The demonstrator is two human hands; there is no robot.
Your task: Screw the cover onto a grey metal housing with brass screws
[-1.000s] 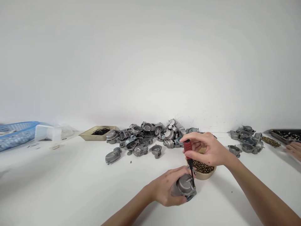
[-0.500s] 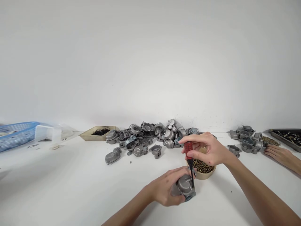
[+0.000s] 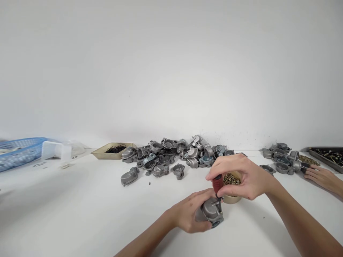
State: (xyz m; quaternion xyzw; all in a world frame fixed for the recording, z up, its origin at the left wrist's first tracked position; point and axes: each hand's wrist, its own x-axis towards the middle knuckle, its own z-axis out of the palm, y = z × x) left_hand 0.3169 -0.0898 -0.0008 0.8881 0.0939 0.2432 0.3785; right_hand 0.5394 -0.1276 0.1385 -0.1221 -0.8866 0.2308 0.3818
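My left hand point(image 3: 189, 212) is wrapped round a grey cast-metal housing point(image 3: 211, 210), low on the white table point(image 3: 112, 214). My right hand point(image 3: 245, 178) grips the red handle of a screwdriver point(image 3: 218, 184), fingers around it from above. The screwdriver's dark shaft points down to the housing's right edge, where a small brass-coloured spot shows near the tip. Just behind the housing stands a round beige bowl point(image 3: 232, 199) full of brass-coloured screws point(image 3: 230, 179), partly hidden by my right hand.
A heap of similar metal housings point(image 3: 166, 160) lies along the wall. On the left are a beige tray point(image 3: 99, 154) with black rings and a blue basket point(image 3: 21, 157). To the right, another person's hand point(image 3: 323, 177) is by more housings point(image 3: 282, 160), loose screws and a dark tray point(image 3: 325, 157).
My right hand has lowered and shifted slightly right, and the screwdriver's handle now sits lower and leans differently. My left hand and the housing stay nearly in place.
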